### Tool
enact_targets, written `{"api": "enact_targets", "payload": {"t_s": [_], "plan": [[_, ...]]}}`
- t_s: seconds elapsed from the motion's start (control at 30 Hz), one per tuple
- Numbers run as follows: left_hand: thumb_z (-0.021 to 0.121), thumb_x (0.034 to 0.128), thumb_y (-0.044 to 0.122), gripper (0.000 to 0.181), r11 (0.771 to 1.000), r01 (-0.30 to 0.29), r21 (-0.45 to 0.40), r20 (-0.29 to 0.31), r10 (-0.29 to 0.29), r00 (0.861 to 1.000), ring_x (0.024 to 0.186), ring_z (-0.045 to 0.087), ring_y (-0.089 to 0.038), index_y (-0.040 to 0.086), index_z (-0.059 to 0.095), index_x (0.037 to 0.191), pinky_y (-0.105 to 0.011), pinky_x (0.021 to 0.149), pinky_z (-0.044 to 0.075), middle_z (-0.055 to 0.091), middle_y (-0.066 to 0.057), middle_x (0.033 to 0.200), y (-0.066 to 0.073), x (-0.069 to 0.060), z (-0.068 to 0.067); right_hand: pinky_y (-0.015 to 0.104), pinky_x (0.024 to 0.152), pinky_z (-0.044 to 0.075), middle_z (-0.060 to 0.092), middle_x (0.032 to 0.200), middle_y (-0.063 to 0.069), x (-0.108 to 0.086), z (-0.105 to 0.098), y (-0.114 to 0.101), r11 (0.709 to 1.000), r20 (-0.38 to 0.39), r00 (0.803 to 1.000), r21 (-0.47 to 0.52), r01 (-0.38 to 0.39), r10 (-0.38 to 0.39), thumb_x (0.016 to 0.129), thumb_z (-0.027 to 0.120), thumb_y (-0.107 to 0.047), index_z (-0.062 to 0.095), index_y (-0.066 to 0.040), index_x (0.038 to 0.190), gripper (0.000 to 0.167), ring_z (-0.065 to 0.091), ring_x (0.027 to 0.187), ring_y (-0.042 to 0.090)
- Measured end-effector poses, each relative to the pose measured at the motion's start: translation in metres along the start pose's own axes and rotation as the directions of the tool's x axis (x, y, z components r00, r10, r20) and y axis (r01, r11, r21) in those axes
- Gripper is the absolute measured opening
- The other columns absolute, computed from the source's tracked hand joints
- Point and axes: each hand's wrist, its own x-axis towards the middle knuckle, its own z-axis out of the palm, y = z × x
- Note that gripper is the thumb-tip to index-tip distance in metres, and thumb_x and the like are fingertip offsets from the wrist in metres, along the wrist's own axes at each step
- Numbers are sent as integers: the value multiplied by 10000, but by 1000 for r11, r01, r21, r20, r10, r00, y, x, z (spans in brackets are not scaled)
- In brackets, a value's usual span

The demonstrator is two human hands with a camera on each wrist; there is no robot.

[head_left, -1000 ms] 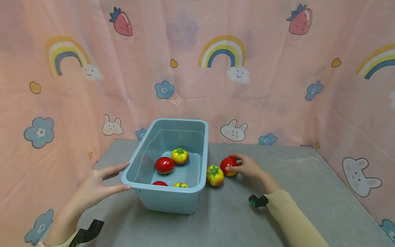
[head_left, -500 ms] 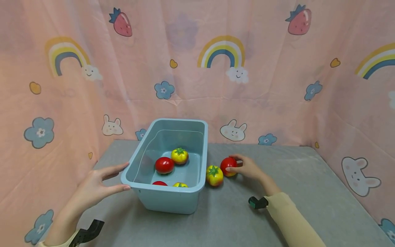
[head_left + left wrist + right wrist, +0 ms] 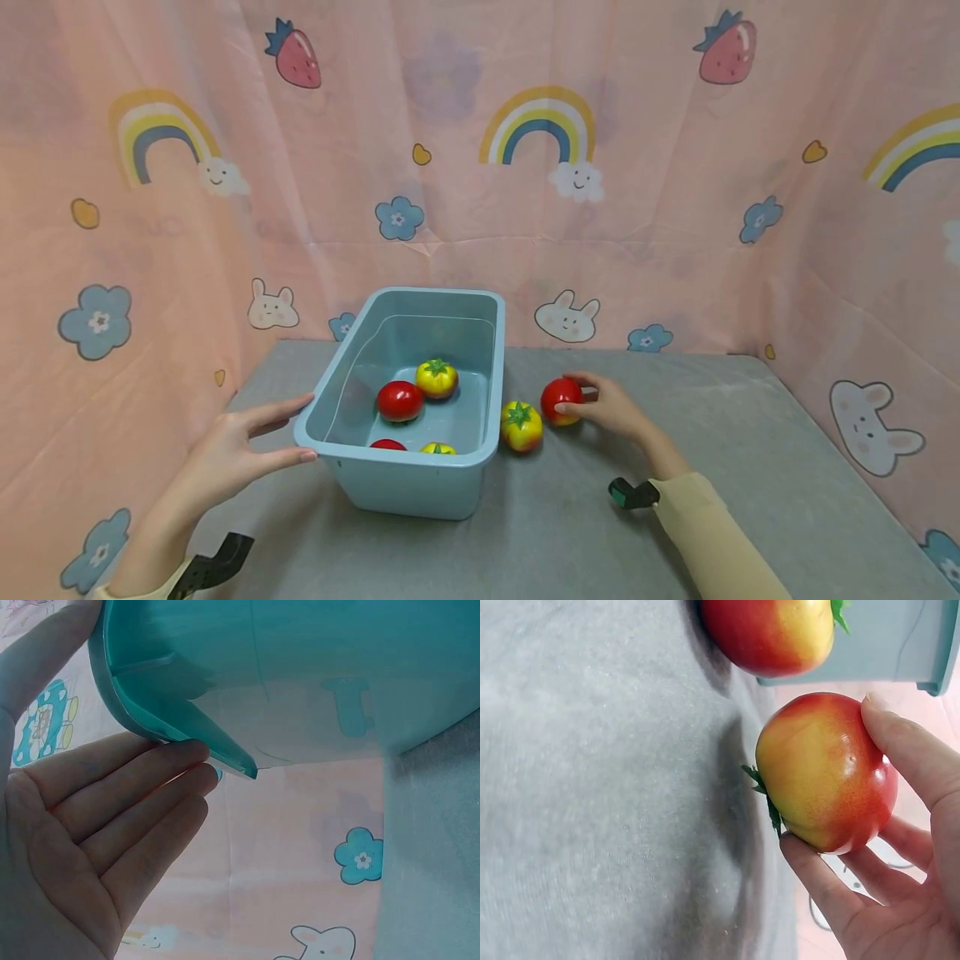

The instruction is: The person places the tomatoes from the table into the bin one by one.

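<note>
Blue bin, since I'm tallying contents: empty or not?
Not empty: the head view shows two red fruits and two yellow fruits inside the bin.

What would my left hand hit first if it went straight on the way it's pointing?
The light-blue rectangular plastic bin. Your left hand points at its near left corner, and the fingers appear to touch it, so there's no free way ahead, though exact contact is hard to judge.

Pink curtain with rainbows, strawberries, blue flowers and rabbits behind and beside a grey tabletop
</note>
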Motion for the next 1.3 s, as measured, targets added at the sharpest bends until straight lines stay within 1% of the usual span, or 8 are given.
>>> {"api": "enact_targets", "payload": {"t_s": [0.3, 0.67, 0.9, 1.1, 1.17, 1.3], "plan": [[786, 727, 453, 693, 1000, 0, -3, 3, 0, 1000, 1136, 591, -403, 170, 575, 1323, -549, 825, 530, 632, -90, 1256, 1, 0, 0, 465, 887, 528, 513, 1364, 151, -8, -5, -8, 1000, -14, 1000, 8, 24, -24, 778, 755, -423, 489, -102, 1366, 722, 539, 1155, 367], [785, 728, 456, 688, 1000, -4, 5, 0, 4, 1000, 1132, 596, -396, 184, 575, 1323, -545, 827, 531, 634, -83, 1253, 0, 0, 0, 443, 838, 554, 529, 1343, 158, -18, -13, -16, 998, -35, 998, -30, 58, -59, 771, 764, -408, 502, -130, 1353, 696, 549, 1142, 390], [786, 725, 454, 690, 1000, -2, 7, 1, 2, 1000, 1131, 596, -400, 182, 575, 1323, -535, 819, 537, 634, -88, 1253, -1, 0, 0, 437, 825, 560, 524, 1347, 137, -25, -18, -23, 998, -51, 997, -34, 49, -50, 745, 781, -427, 503, -157, 1352, 720, 544, 1146, 380], [782, 727, 463, 689, 1000, 0, 6, 6, 0, 1000, 1135, 597, -386, 204, 569, 1328, -525, 828, 536, 632, -71, 1260, -1, -1, 0, 428, 797, 571, 519, 1343, 150, -32, -23, -29, 995, -63, 994, -56, 81, -85, 742, 791, -400, 497, -148, 1354, 724, 541, 1147, 388], [780, 728, 464, 686, 1000, 1, 3, 8, -1, 1000, 1140, 595, -382, 213, 567, 1330, -528, 835, 533, 630, -63, 1262, -1, -1, 0, 421, 788, 574, 522, 1341, 138, -34, -25, -32, 996, -70, 994, -45, 83, -86, 730, 804, -385, 501, -161, 1350, 725, 536, 1155, 380], [778, 729, 467, 682, 1000, -2, 4, 8, 2, 1000, 1143, 595, -375, 221, 567, 1328, -524, 845, 529, 632, -50, 1260, -1, -1, 0, 418, 783, 576, 523, 1337, 142, -39, -28, -37, 993, -75, 991, -40, 112, -115, 741, 800, -367, 495, -152, 1355, 719, 530, 1158, 385]]}}
